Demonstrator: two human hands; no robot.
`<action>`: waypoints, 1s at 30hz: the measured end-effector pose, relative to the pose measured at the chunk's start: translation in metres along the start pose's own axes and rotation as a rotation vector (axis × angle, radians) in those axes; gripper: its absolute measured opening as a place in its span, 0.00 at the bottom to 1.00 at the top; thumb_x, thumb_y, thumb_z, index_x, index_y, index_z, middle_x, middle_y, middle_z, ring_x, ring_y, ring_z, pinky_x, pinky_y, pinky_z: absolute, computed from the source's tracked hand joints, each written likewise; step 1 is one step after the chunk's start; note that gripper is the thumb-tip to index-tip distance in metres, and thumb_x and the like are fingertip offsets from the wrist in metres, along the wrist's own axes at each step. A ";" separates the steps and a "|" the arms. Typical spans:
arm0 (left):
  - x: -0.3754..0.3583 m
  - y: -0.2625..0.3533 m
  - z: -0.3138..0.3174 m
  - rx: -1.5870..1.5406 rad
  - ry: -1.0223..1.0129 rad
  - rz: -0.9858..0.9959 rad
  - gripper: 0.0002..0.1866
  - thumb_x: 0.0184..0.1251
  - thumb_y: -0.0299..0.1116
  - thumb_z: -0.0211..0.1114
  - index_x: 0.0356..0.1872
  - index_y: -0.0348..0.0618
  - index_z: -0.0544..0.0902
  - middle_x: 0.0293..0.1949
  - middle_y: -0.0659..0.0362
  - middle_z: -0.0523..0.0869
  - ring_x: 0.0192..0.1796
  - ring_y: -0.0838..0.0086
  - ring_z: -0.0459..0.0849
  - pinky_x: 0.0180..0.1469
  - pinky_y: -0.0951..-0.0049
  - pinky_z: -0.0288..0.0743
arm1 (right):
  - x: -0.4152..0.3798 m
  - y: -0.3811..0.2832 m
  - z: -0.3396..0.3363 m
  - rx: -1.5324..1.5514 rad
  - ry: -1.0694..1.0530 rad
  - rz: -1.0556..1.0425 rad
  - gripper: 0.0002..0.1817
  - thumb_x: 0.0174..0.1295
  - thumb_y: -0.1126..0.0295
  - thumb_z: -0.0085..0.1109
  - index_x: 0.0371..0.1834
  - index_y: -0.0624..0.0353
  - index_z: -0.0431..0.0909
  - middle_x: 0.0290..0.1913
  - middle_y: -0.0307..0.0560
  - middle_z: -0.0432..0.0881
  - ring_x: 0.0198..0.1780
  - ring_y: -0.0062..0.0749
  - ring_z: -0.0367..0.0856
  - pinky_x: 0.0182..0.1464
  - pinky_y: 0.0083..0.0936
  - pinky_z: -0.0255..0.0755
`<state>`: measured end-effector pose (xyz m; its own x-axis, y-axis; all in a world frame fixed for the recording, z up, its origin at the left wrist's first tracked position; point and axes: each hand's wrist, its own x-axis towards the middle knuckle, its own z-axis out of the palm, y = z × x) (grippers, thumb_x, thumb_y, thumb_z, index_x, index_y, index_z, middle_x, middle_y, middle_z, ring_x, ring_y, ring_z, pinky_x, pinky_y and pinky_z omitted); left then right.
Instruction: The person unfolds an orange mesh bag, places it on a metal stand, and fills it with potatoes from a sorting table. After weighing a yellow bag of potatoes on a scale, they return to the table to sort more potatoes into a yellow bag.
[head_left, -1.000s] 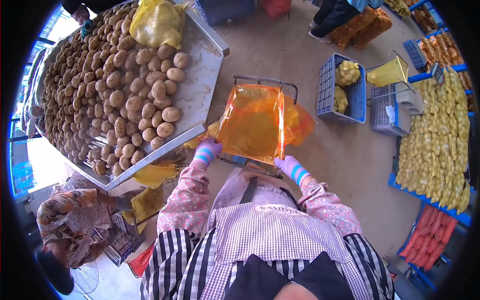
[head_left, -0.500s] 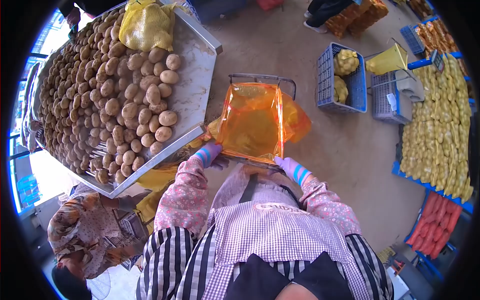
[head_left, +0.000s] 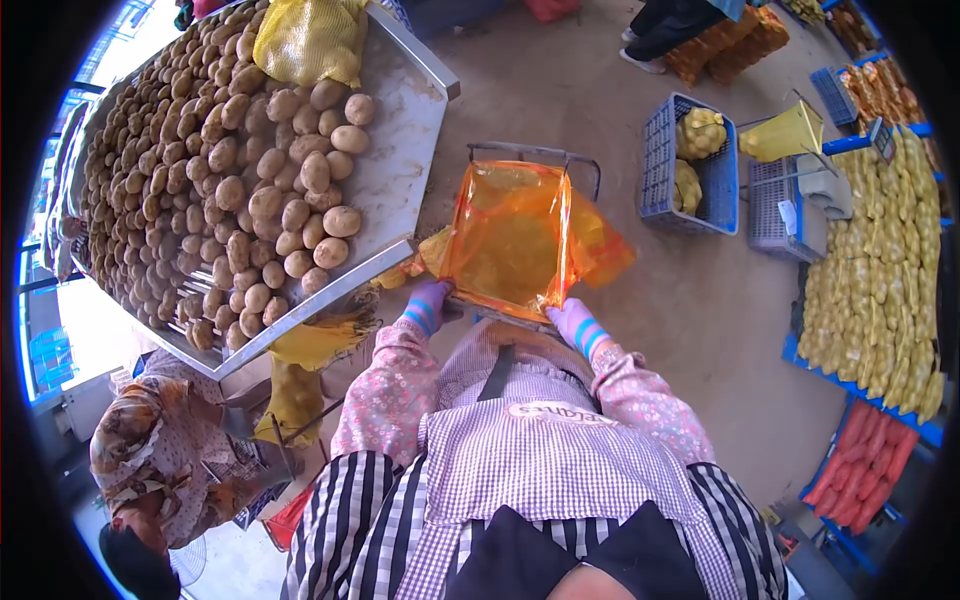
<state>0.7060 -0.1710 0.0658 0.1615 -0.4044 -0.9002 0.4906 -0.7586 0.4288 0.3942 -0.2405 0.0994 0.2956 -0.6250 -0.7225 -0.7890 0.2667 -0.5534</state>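
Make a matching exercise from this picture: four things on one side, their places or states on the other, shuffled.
Things:
1. orange bag
2. loose potatoes
3. blue crate
4. left hand

Places or states:
A. piled on the metal table
B. on the floor, holding yellow net bags
C. stretched open over a wire frame
D. gloved, at the bag's near edge

Pairs: 1-C, 2-A, 3-B, 4-D

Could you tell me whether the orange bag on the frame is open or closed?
Open: the orange bag is spread over the metal frame, both hands holding its near edge.
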 end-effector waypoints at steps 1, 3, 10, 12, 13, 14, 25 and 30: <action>0.009 -0.002 0.001 -0.003 -0.001 0.000 0.16 0.76 0.38 0.63 0.59 0.44 0.80 0.46 0.54 0.88 0.38 0.57 0.90 0.41 0.43 0.88 | 0.007 0.003 0.003 -0.014 0.048 -0.008 0.23 0.70 0.53 0.62 0.50 0.65 0.85 0.43 0.64 0.88 0.46 0.54 0.87 0.52 0.42 0.77; 0.021 0.000 0.004 -0.012 0.035 -0.020 0.15 0.74 0.41 0.65 0.56 0.47 0.81 0.44 0.56 0.88 0.34 0.61 0.89 0.34 0.49 0.87 | 0.022 0.002 0.003 -0.073 0.081 0.003 0.22 0.69 0.53 0.62 0.50 0.64 0.85 0.45 0.64 0.88 0.49 0.57 0.86 0.54 0.43 0.77; -0.008 0.001 0.010 -0.336 0.012 0.012 0.15 0.72 0.42 0.67 0.53 0.46 0.83 0.35 0.57 0.89 0.25 0.65 0.86 0.28 0.61 0.84 | -0.009 -0.011 -0.006 -0.108 0.144 0.043 0.32 0.70 0.40 0.55 0.47 0.64 0.85 0.49 0.65 0.87 0.56 0.61 0.83 0.63 0.46 0.73; -0.009 -0.014 0.009 -0.464 -0.105 0.231 0.15 0.71 0.42 0.68 0.50 0.43 0.85 0.31 0.56 0.88 0.22 0.66 0.85 0.25 0.63 0.83 | -0.031 0.001 -0.012 -0.322 0.242 -0.403 0.34 0.69 0.39 0.56 0.54 0.63 0.83 0.54 0.63 0.84 0.62 0.60 0.78 0.68 0.46 0.68; -0.020 -0.013 0.017 -0.505 -0.057 0.244 0.14 0.71 0.39 0.68 0.49 0.40 0.85 0.29 0.55 0.87 0.20 0.66 0.84 0.22 0.63 0.82 | -0.043 0.003 -0.012 -0.331 0.243 -0.424 0.34 0.69 0.39 0.56 0.54 0.63 0.83 0.54 0.63 0.84 0.62 0.60 0.78 0.68 0.46 0.68; -0.029 -0.011 0.022 -0.520 -0.052 0.263 0.14 0.71 0.39 0.68 0.49 0.40 0.85 0.29 0.55 0.87 0.20 0.66 0.84 0.22 0.63 0.82 | -0.054 0.005 -0.010 -0.468 0.267 -0.530 0.34 0.69 0.37 0.56 0.56 0.61 0.82 0.58 0.61 0.82 0.67 0.60 0.73 0.71 0.48 0.64; 0.000 0.032 -0.006 -0.651 -0.075 0.501 0.16 0.72 0.31 0.67 0.58 0.44 0.80 0.40 0.57 0.88 0.36 0.66 0.87 0.40 0.61 0.84 | -0.040 -0.090 0.009 -0.690 0.285 -0.618 0.36 0.68 0.34 0.54 0.56 0.60 0.81 0.58 0.60 0.81 0.68 0.64 0.70 0.74 0.50 0.59; -0.042 -0.023 -0.048 -0.110 0.077 0.547 0.38 0.66 0.49 0.73 0.74 0.46 0.70 0.51 0.62 0.84 0.51 0.72 0.85 0.48 0.68 0.77 | -0.044 -0.069 0.052 -0.702 0.347 -0.674 0.32 0.71 0.37 0.51 0.51 0.59 0.82 0.52 0.57 0.85 0.63 0.55 0.75 0.68 0.51 0.65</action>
<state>0.7288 -0.1122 0.0905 0.4773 -0.6823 -0.5537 0.4038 -0.3894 0.8278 0.4641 -0.1934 0.1475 0.7089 -0.6931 -0.1307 -0.6866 -0.6359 -0.3524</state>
